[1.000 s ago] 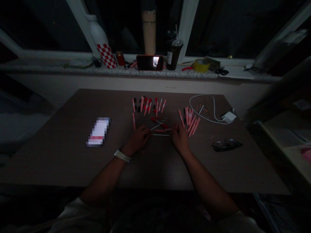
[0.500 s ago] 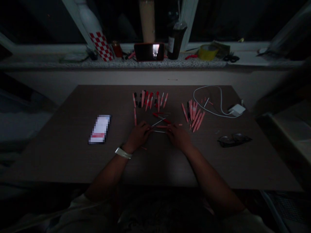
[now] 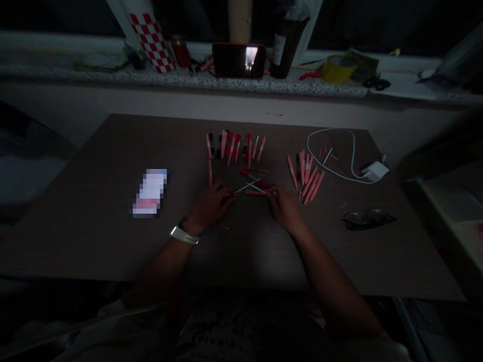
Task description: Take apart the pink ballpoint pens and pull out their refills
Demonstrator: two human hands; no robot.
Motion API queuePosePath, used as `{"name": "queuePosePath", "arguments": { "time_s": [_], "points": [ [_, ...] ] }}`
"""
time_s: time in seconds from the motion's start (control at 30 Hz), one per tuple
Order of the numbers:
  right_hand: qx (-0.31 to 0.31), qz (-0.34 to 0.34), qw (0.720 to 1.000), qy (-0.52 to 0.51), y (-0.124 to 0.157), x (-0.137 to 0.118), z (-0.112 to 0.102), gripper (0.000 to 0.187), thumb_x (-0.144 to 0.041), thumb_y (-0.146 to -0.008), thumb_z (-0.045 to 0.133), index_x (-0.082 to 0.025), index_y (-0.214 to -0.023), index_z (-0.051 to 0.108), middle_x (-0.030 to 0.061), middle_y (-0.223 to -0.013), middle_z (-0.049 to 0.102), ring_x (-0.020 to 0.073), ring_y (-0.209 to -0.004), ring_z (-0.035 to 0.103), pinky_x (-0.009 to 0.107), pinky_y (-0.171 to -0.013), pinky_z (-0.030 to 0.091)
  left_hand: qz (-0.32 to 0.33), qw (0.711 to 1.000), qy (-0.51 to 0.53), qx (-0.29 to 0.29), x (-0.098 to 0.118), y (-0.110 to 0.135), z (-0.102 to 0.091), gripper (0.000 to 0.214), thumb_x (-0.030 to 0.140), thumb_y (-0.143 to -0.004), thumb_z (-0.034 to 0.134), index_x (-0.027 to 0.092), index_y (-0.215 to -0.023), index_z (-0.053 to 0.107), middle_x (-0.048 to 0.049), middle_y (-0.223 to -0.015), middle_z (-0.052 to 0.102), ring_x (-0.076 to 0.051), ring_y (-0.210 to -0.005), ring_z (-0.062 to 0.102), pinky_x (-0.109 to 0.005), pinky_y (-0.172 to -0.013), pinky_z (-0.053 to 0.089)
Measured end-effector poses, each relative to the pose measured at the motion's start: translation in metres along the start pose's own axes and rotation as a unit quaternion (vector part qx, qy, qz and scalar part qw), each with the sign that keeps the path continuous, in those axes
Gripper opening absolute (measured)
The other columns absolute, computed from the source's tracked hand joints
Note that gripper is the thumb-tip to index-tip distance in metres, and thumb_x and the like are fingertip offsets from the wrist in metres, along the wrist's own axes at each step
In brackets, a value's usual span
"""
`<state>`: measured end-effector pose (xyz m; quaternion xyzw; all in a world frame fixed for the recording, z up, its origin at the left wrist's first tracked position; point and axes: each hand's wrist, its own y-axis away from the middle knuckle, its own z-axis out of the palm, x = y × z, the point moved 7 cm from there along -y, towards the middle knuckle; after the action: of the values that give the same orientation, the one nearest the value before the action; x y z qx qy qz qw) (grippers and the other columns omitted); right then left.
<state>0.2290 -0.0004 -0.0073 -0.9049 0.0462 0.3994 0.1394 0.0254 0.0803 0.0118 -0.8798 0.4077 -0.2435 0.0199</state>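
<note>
My left hand [image 3: 209,204], with a pale watch at the wrist, rests on the dark table [image 3: 94,226] with its fingers pinched on a thin white pen refill [image 3: 245,187]. My right hand [image 3: 284,206] lies a little to the right, fingers closed on a pink pen barrel [image 3: 255,192]. Loose pen parts [image 3: 253,176] lie just beyond both hands. A row of pink and red pens [image 3: 234,146] lies farther back. A second bunch of pink pens [image 3: 307,173] lies to the right of my right hand.
A phone [image 3: 150,192] lies on the left of the table. A white charger and cable [image 3: 354,161] and a pair of glasses [image 3: 368,219] are at the right. The windowsill holds a lit phone [image 3: 238,60], a checkered bottle [image 3: 145,25], cups and a yellow tape roll [image 3: 334,70].
The view has tilted down. My right hand has drawn a little nearer to my left, and the refill between them has swung from level to angled.
</note>
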Motion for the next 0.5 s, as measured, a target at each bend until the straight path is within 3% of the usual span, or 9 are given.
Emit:
{"name": "queuePosePath", "arguments": {
  "time_s": [0.13,0.37,0.5],
  "points": [
    [0.014,0.031,0.999,-0.015,0.0011,0.0036,-0.0011,0.018,-0.032,-0.098,0.044,-0.02,-0.101,0.058,0.0067,-0.089,0.068,0.0222,-0.08,0.063,0.032,-0.071,0.044,0.01,1.0,-0.011,-0.011,0.0001,0.0006,0.0047,0.014,0.025,-0.096,0.055,0.019,-0.102,0.065,-0.0063,-0.102,0.059,-0.02,-0.092,0.059,-0.034,-0.08,0.048],
    [0.05,0.038,0.997,-0.05,0.0024,0.0012,-0.0039,0.015,-0.032,-0.098,0.047,-0.02,-0.099,0.057,0.0026,-0.082,0.065,0.0187,-0.074,0.06,0.03,-0.069,0.043,0.003,1.0,-0.002,-0.019,0.0024,-0.0001,0.0044,0.021,0.035,-0.095,0.058,0.017,-0.103,0.064,-0.007,-0.103,0.058,-0.021,-0.092,0.059,-0.034,-0.08,0.047],
    [0.058,0.054,0.995,-0.053,0.0036,0.001,-0.0044,0.015,-0.032,-0.097,0.048,-0.02,-0.1,0.058,0.0018,-0.08,0.063,0.018,-0.072,0.058,0.03,-0.067,0.042,0.003,0.999,0.005,-0.032,0.0036,-0.0001,0.0061,0.017,0.031,-0.096,0.057,0.018,-0.104,0.064,-0.007,-0.103,0.058,-0.021,-0.093,0.058,-0.035,-0.083,0.048]
  ]
}}
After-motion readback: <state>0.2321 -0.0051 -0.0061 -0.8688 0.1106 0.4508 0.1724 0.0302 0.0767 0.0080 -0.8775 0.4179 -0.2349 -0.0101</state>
